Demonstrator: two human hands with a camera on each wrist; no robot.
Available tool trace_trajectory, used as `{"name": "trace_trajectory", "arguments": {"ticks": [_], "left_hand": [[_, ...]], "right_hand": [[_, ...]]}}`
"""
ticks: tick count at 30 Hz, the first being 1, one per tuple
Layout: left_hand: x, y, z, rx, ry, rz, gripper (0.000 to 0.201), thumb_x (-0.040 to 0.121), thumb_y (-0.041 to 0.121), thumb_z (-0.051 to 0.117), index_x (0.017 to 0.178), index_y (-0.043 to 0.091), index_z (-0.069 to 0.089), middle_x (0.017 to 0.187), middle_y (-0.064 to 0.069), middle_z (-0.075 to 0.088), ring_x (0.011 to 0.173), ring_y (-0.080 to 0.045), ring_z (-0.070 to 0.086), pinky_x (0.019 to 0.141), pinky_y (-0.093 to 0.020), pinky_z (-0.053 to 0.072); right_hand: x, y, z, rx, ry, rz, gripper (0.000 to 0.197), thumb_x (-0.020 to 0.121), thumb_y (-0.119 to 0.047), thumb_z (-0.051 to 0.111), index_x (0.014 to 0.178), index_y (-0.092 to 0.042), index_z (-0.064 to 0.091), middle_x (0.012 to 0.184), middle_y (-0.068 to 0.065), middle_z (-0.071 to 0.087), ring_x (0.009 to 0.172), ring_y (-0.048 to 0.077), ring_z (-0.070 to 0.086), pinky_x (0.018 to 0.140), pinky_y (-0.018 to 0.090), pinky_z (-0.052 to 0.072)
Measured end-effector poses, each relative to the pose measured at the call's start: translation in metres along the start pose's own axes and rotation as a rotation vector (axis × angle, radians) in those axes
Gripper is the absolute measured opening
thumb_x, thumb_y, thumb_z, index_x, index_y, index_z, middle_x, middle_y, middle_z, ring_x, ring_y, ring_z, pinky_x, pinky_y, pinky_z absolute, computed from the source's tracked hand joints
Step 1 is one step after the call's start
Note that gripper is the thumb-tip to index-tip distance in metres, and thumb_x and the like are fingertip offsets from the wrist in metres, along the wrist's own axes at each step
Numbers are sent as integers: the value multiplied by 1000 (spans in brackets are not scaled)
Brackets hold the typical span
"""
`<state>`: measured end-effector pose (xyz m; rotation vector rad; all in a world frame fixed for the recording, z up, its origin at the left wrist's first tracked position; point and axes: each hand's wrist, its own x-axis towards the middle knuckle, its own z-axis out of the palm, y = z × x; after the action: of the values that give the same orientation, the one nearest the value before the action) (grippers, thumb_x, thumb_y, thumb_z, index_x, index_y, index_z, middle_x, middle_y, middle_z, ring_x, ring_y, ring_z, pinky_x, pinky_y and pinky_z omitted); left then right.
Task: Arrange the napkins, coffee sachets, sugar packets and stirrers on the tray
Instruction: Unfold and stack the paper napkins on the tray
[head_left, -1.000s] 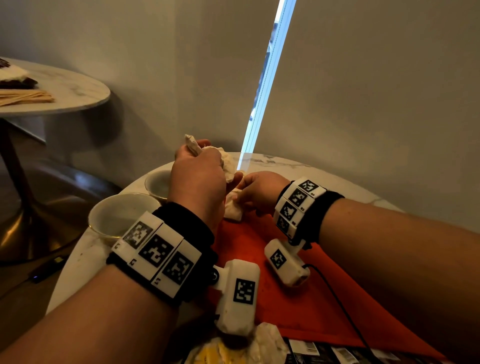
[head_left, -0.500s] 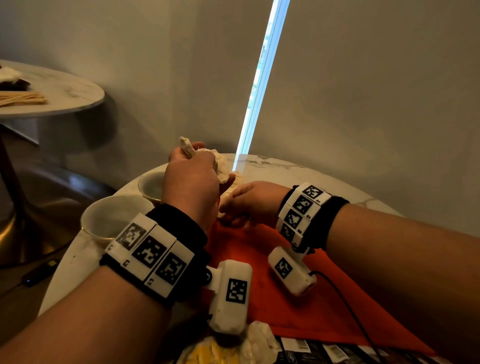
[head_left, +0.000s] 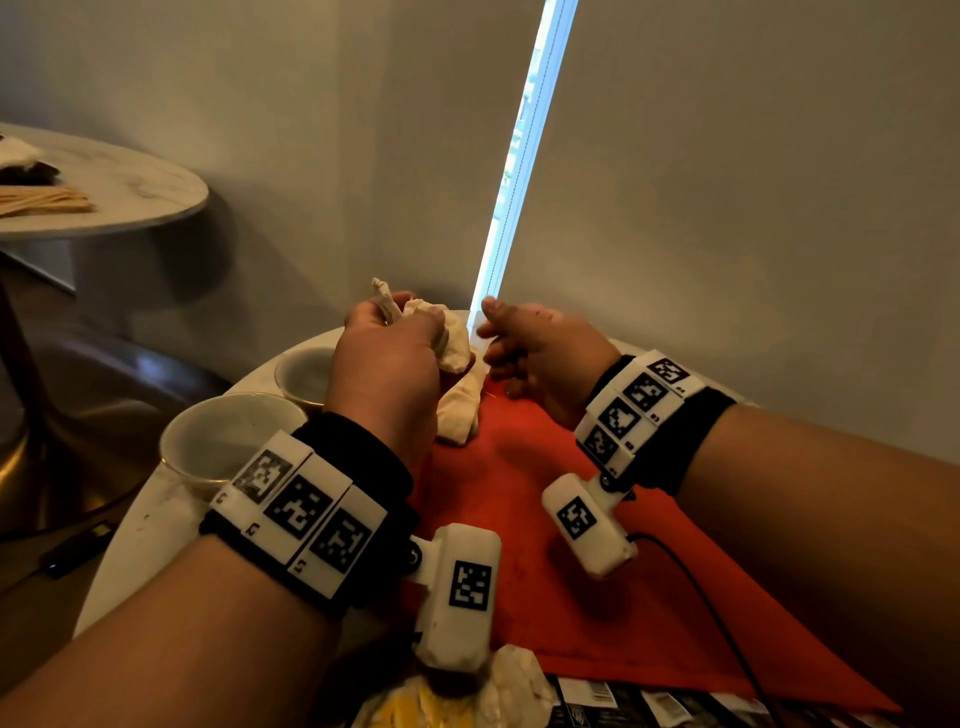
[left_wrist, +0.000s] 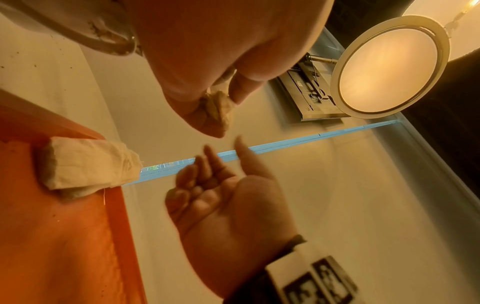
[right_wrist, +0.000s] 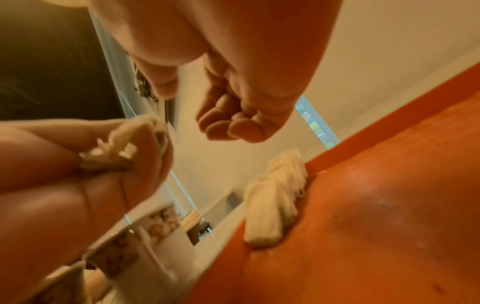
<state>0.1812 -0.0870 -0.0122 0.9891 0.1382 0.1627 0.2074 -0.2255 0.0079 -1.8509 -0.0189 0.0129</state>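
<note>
The left hand (head_left: 384, 364) gripped crumpled napkins (head_left: 441, 338) above the tray (head_left: 545, 597). The right hand (head_left: 540, 353) hovered beside, fingers (left_wrist: 207, 162) loosely curled, empty. A folded napkin (left_wrist: 88, 164) lay at the tray's corner.

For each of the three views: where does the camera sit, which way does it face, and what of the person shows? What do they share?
Head: on the head, facing forward and down at the orange tray; both forearms, left hand gripping napkins, right hand.
Left wrist: under the left wrist, facing along the hand; left fingers, right hand empty.
Right wrist: under the right wrist, facing along the hand; its loosely curled fingers, left hand.
Shared: all three show the folded napkin at the tray's far corner.
</note>
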Motion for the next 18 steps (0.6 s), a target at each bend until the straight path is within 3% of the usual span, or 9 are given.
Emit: {"name": "trace_trajectory", "arguments": {"ticks": [3,8,13,18], "left_hand": [[-1,-1,0,22,-15,6,21,98,13,61,118,19,60,110,-10,69,99,-25,71,84,-45,61],[0,-3,-1,20,-48,2,18,98,12,61,116,17,60,109,-14,70,97,-29,72,80,-45,62],[1,-5,-1,44,-61,-2,17,97,18,62,114,17,60,106,-14,70,95,-30,72,83,-51,61],[3,-5,0,14,-43,-40,11,99,16,59,109,19,58,108,-15,66,93,-29,70,69,-37,58]], "right_hand": [[-6,-9,-2,66,-52,-46,25,91,-34,69,94,-10,62,70,3,59,59,16,55,50,26,43],[-9,-4,1,1,-62,-103,14,82,-9,77,88,-15,66,82,10,68,70,22,62,53,30,45],[-15,-4,2,33,-39,-96,17,85,2,70,81,-13,62,80,13,65,71,25,61,48,27,43],[-19,-9,3,244,-11,-34,24,88,11,55,75,-9,54,74,15,57,63,25,57,48,29,47]]}}
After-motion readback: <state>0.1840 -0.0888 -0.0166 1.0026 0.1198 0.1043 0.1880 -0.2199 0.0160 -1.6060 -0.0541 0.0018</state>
